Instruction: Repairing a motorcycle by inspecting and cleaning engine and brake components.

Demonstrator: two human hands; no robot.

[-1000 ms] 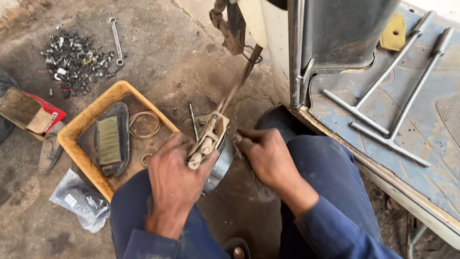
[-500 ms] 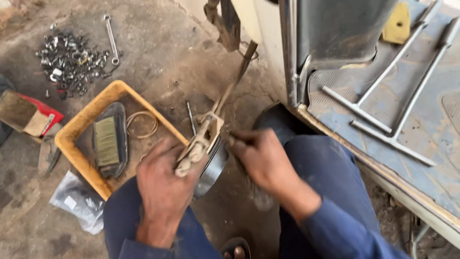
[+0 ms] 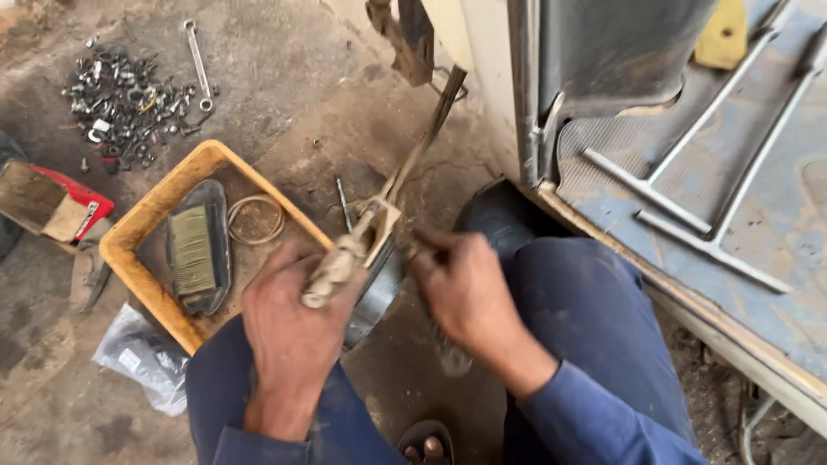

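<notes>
left hand (image 3: 289,331): I see its fingers closed around a grimy lever (image 3: 345,258) with a long rod running up toward the vehicle.
metal drum (image 3: 376,293): sits under the lever, between my knees, just beside the yellow tray (image 3: 142,226).
right hand (image 3: 469,297): fingers curled on a thin tool; tip blurred, I can't tell what it is.
tray contents: brush (image 3: 193,250), ring (image 3: 256,219).
floor: pile of nuts and bolts (image 3: 121,99), wrench (image 3: 198,65) beside it.
vehicle floor: two long T-handled bars (image 3: 689,202).
</notes>
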